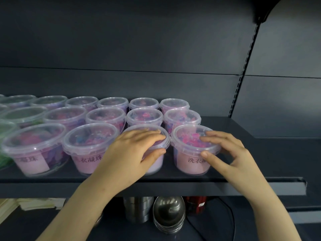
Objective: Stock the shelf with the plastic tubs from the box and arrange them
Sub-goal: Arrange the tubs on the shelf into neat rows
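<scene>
Head view: the right tub (pixel 187 164) and the next tub (pixel 156 164) end the near row on the shelf (pixel 251 162). The right hand (pixel 231 153) pinches the right tub's rim, fingers (pixel 217 136) slightly spread; the left hand (pixel 132 150) grips the next tub, fingers (pixel 149 134) together over its lid.

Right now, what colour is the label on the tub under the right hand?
The label is pink; head view.

Lidded tubs (pixel 104 117) are standing in three rows on the shelf (pixel 260 153), filling its left part. The left hand (pixel 132 152) is gripping a front-row tub (pixel 157 166); just right of it, the right hand (pixel 232 153) is gripping the rightmost front tub (pixel 189 164). Underneath the shelf, stacked bowls (pixel 168 214) are sitting right of what may be tins (pixel 137 209).
</scene>
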Demonstrator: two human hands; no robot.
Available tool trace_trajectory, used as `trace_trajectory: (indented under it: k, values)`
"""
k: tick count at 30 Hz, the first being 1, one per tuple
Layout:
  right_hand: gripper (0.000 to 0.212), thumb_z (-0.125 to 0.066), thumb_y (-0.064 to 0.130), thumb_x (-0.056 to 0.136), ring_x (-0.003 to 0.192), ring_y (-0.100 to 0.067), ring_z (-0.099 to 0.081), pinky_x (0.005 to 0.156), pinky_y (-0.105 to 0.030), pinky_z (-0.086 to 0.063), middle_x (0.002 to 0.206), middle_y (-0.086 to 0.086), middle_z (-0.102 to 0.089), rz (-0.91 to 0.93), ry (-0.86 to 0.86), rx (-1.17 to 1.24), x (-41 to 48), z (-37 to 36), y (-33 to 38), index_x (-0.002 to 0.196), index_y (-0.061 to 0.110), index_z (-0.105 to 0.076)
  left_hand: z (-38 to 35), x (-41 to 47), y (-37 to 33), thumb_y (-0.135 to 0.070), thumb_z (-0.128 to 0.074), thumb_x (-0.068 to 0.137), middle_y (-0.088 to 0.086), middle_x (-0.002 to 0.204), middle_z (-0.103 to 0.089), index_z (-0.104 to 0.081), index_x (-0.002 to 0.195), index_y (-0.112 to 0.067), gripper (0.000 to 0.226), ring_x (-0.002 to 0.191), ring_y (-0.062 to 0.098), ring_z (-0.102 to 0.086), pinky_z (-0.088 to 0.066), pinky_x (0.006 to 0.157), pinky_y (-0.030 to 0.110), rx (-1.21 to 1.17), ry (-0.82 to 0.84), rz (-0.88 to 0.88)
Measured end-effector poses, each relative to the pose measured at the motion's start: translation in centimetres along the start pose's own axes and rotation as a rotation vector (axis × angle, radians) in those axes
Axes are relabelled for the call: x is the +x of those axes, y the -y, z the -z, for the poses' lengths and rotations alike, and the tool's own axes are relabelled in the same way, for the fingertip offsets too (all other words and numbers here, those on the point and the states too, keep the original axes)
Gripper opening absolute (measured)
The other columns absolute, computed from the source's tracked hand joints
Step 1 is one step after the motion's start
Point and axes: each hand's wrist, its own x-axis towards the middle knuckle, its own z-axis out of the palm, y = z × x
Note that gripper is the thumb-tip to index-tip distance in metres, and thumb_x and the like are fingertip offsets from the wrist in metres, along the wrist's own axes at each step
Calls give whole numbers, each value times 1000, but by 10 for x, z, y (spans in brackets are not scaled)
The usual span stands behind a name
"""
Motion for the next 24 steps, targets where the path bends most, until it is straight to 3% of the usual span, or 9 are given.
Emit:
trace_trajectory:
  k: [5, 9, 15, 18, 21, 23, 24]
  values:
    - [38, -67, 53, 70, 125, -3, -44, 101, -24, -39, 124, 25, -58, 0, -8, -16, -1, -1, 2, 106, 43, -69, 0, 0, 0, -55, -37, 90, -17, 127, -61, -62, 125, -27, 51, 120, 8, -54, -34, 103, 22, 14, -3, -15]
    - [42, -65, 53, 73, 136, 3, -32, 107, -9, -25, 134, 28, -51, 17, 1, -90, -3, 4, 3, 114, 44, -66, 4, -4, 1, -57, -35, 90, -18, 137, -52, -57, 131, -31, 54, 130, 3, -43, -30, 109, 25, 11, 17, -5]
    - [30, -67, 47, 73, 123, -1, -47, 97, -3, -29, 118, 25, -61, 11, -18, -45, -4, 1, 6, 102, 38, -70, 4, -7, 1, -56, -35, 89, -17, 134, -56, -58, 129, -31, 53, 125, 11, -51, -26, 103, 26, 84, 49, 4]
    - [35, -68, 49, 71, 123, 0, -47, 101, -8, -31, 118, 25, -62, 9, 19, -79, -3, 5, 10, 103, 36, -70, 7, -8, 1, -60, -38, 91, -19, 136, -53, -55, 133, -33, 52, 128, 6, -46, -18, 105, 18, 79, 57, 1]
    - [43, -68, 54, 71, 131, 2, -39, 109, -18, -28, 125, 27, -58, 33, 50, -197, 0, 12, 21, 110, 38, -69, 13, -12, 8, -63, -35, 89, -22, 148, -36, -41, 142, -38, 59, 138, -4, -23, -1, 107, 8, 5, 66, -31]
    - [44, -67, 53, 74, 134, 3, -34, 109, -12, -23, 129, 24, -56, 84, 32, -252, 5, 5, 36, 114, 36, -69, 26, -18, 17, -67, -29, 91, -22, 152, -26, -34, 144, -40, 60, 142, -1, -15, -3, 112, 18, 73, 36, -45]
    - [42, -67, 51, 77, 134, 2, -36, 110, -11, -23, 129, 21, -57, 127, 28, -275, 8, -3, 46, 115, 33, -70, 34, -23, 24, -66, -28, 92, -19, 151, -29, -38, 143, -39, 59, 143, 4, -19, -11, 115, 27, 137, 7, -47]
